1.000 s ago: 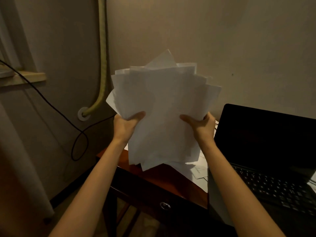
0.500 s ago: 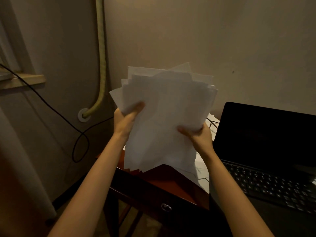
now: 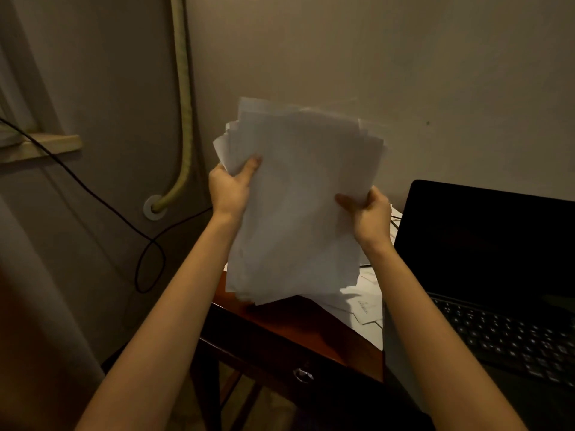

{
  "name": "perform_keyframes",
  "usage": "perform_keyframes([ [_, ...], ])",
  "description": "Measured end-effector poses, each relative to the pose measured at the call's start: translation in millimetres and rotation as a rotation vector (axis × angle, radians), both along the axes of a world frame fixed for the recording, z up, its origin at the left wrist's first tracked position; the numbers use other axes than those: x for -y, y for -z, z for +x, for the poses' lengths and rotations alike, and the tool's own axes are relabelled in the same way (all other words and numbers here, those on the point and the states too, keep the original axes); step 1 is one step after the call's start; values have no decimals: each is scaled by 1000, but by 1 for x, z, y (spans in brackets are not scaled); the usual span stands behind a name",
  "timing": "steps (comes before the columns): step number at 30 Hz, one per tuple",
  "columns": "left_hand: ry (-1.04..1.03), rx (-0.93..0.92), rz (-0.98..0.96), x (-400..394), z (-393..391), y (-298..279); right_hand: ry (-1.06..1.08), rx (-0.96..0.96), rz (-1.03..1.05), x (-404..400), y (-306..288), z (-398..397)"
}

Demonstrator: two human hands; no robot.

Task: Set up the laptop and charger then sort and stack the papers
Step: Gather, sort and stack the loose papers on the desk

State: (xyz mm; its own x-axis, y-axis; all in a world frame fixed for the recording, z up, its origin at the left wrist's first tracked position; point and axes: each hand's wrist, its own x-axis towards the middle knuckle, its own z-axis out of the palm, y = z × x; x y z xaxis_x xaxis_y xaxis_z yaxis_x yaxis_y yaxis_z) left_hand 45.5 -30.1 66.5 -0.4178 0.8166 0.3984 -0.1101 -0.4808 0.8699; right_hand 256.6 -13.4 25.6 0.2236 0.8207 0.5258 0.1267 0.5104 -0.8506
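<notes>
Head view: a loose sheaf of white paper sheets (image 3: 298,200) is held upright in the centre of the frame, above the near corner of the dark reddish wooden table (image 3: 292,334). The left hand (image 3: 230,188) grips the sheaf's left edge high up, thumb pressed on the front face and the fingers hidden behind the sheets. The right hand (image 3: 370,213) holds the right edge lower down, thumb across the front and fingers curled round the back. The sheets are unevenly aligned, with corners fanning out at the top and bottom; the lower edge hangs just above the table, and whether it touches cannot be told. More white sheets (image 3: 364,306) lie flat on the table below and to the right of the sheaf. At the right of the frame stands an open black laptop (image 3: 491,275) with a dark screen, its keyboard towards the lower right. On the wall at left, a yellowish-green hose (image 3: 183,119) runs down into a white wall fitting (image 3: 154,208), and a thin black cable (image 3: 102,203) loops beside it. A metal drawer pull (image 3: 302,374) shows on the table's front.
</notes>
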Motion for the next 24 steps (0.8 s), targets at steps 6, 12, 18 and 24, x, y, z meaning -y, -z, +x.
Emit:
perform_keyframes([
  [6,55,-28,23,2,-2,-3,-45,-165,-27,-2,0,9],
  [12,72,-85,-106,4,-4,43,-52,-331,-74,7,19,9],
  [18,55,27,-48,5,-2,48,-98,-300,-78,17,21,0],
  [24,82,14,-144,6,7,70,-147,-267,-232,25,61,-6],
])
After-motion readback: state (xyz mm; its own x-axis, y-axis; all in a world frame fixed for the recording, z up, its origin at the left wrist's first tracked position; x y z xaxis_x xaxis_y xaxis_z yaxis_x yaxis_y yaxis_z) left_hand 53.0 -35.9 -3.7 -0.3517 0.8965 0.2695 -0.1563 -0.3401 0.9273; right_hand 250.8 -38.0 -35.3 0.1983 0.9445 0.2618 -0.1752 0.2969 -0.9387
